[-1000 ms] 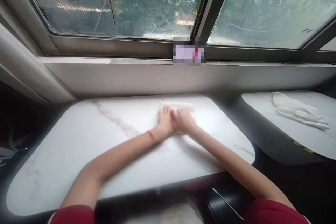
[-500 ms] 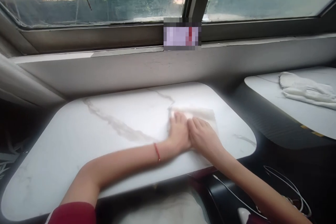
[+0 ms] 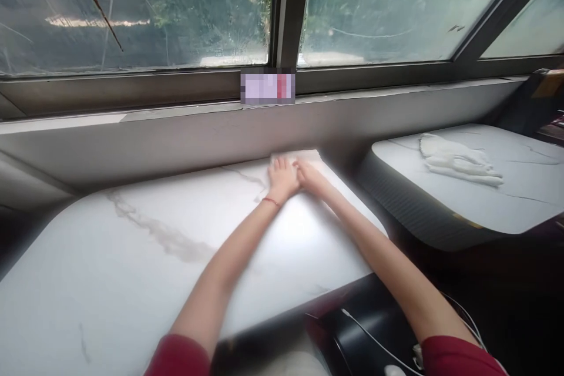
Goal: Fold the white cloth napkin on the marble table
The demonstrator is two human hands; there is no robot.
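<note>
While the left hand (image 3: 283, 177) lies palm down, its fingers extended and slightly spread on a thin pale cloth (image 3: 306, 155), the right hand (image 3: 311, 178) presses close beside it with fingers bent; blur hides whether they pinch the fabric. The cloth lies flat under both hands, its straight edge showing just beyond the fingertips. Around and below them spreads a smooth, glossy white tabletop (image 3: 145, 294) with brownish-grey marble veins. Behind the left hand, a thin red bracelet (image 3: 271, 201) circles the wrist. Well to the right of the hands, a rumpled, folded white cloth (image 3: 458, 160) rests on a second marbled table (image 3: 529, 194) with rounded corners and a dark ribbed side. Beyond the hands stands streaked window glass (image 3: 374, 17) in dull, dark framing
</note>
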